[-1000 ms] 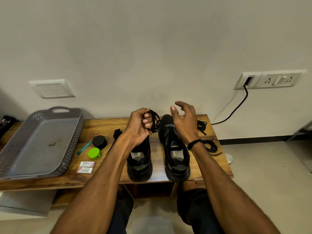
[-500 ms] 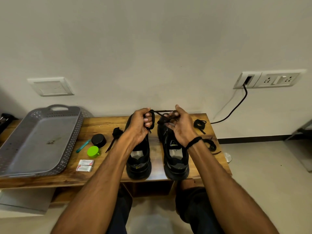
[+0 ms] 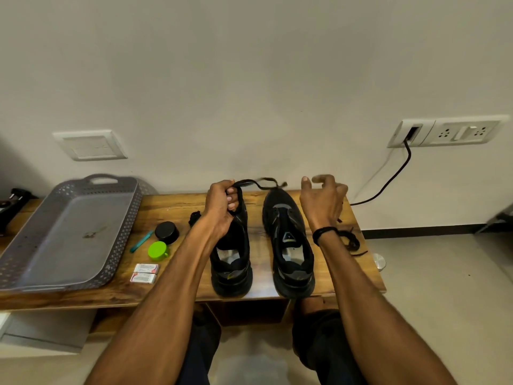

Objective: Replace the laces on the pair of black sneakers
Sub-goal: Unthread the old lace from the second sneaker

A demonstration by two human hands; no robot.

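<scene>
Two black sneakers stand side by side on the wooden table, toes toward the wall: the left sneaker and the right sneaker. My left hand hovers over the left sneaker's toe and grips a coiled black lace, whose loose end trails to the right in the air. My right hand is beside the right sneaker's toe, fingers spread and holding nothing. Another black lace lies on the table behind my right wrist, and a small black bundle sits left of my left forearm.
A grey perforated tray fills the table's left part. Between it and the sneakers lie a black round tin, a green cap, a teal stick and two small white boxes. A black cable hangs from the wall socket.
My right hand let go of the lace it pinched half a second ago and moved right, opening. The lace end now swings free from my left hand.
</scene>
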